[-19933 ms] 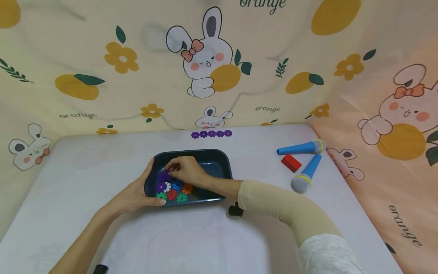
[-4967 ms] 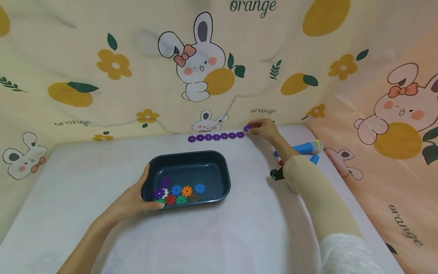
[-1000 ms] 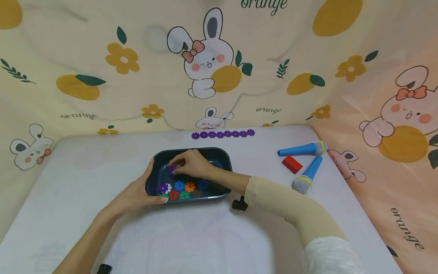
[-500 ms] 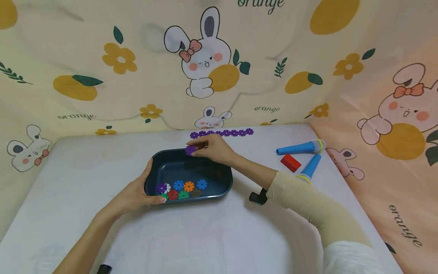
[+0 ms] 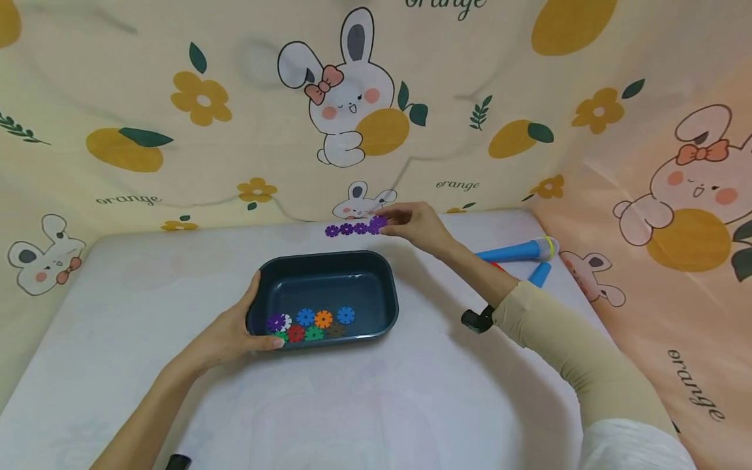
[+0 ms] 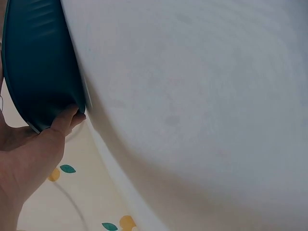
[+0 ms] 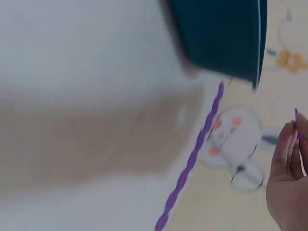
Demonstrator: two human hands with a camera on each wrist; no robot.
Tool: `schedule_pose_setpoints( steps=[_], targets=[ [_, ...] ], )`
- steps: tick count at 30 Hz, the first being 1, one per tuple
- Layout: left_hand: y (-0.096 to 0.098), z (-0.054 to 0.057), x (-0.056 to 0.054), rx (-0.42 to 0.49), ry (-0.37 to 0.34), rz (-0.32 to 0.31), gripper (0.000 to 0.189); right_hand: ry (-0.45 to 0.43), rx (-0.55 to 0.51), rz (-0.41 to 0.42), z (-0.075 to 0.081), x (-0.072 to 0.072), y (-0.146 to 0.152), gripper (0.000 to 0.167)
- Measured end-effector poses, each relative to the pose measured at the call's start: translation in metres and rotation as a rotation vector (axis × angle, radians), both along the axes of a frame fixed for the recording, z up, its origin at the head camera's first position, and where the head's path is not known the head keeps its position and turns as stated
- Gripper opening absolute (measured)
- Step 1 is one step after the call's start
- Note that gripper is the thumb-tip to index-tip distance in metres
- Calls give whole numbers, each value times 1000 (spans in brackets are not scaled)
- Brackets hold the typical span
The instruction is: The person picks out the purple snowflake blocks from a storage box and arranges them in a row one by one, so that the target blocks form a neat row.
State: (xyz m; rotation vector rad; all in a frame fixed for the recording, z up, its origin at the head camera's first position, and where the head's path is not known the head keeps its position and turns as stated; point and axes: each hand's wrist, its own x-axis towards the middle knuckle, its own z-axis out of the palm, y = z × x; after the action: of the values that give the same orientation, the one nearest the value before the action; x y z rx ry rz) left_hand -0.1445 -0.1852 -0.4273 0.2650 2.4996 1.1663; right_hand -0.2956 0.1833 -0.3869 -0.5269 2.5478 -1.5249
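A dark blue tray (image 5: 352, 287) stands mid-table, and my left hand (image 5: 226, 336) grips its left end with the thumb over the near rim. Inside, along the near side, lie several notched plastic discs: a purple disc (image 5: 275, 322) partly over a white one, blue discs (image 5: 305, 317), an orange disc (image 5: 323, 318), a red disc (image 5: 296, 333), green and brown ones. My right hand (image 5: 420, 228) pinches a purple disc (image 5: 377, 224) above a row of purple discs (image 5: 346, 229) at the table's back edge, hiding the row's right part. The right wrist view shows the row (image 7: 185, 173) edge-on.
At the right lie two toy microphones: one blue microphone (image 5: 511, 252), another blue microphone (image 5: 539, 275) mostly behind the right forearm. A red block (image 5: 497, 266) is nearly hidden there. A printed cloth (image 5: 247, 130) rises behind the table (image 5: 147, 294).
The row of purple discs has grown longer over the earlier frames. In the last second my right hand has lifted a purple disc from the tray and carried it back and right above the row.
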Motion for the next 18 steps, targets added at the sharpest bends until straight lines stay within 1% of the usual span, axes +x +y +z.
schedule_pose_setpoints(
  steps=[6, 13, 18],
  targets=[
    [0, 0, 0, 5, -16, 7, 133, -35, -28, -101, -6, -14, 31, 31],
    [-1, -1, 1, 10, -2, 1, 134, -38, -7, -210, -18, -32, 64, 31],
    [-2, -2, 0, 17, 17, -6, 134, -77, 13, -286, -27, -42, 83, 33]
  ],
)
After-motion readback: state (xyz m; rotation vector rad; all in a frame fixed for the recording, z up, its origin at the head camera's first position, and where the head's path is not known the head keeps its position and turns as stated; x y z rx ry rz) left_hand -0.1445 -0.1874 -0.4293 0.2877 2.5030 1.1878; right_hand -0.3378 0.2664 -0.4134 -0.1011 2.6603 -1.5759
